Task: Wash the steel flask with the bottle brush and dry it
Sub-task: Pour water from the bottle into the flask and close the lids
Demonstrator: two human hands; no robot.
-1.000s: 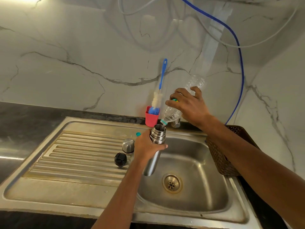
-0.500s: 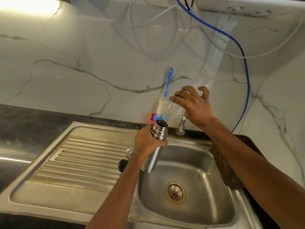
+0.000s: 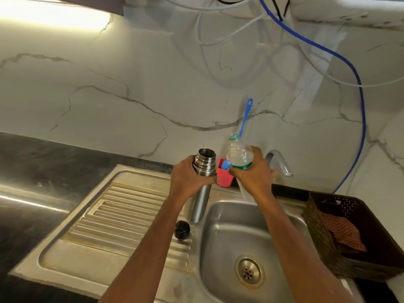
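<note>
Steel flask (image 3: 202,202): upright, uncapped, clasped just under the ribbed neck by left hand (image 3: 190,180), fingers wrapped fully round; body below the fingers, above the sink (image 3: 223,237) edge.
Plastic bottle (image 3: 239,154): upright, mouth up, held by right hand (image 3: 251,178), fingers curled round its lower part, close beside the left fingers.
Bottle brush (image 3: 244,119): in red cup (image 3: 224,178), just behind both sets of fingers, untouched.
Black cap (image 3: 181,230): on drainboard (image 3: 122,211), below the left fingers.
Hazards, as judged: wet steel sliding through the grip and dropping into the basin; cup toppled by knuckles; brush out of reach with both hands full; cap nudged into the basin.
</note>
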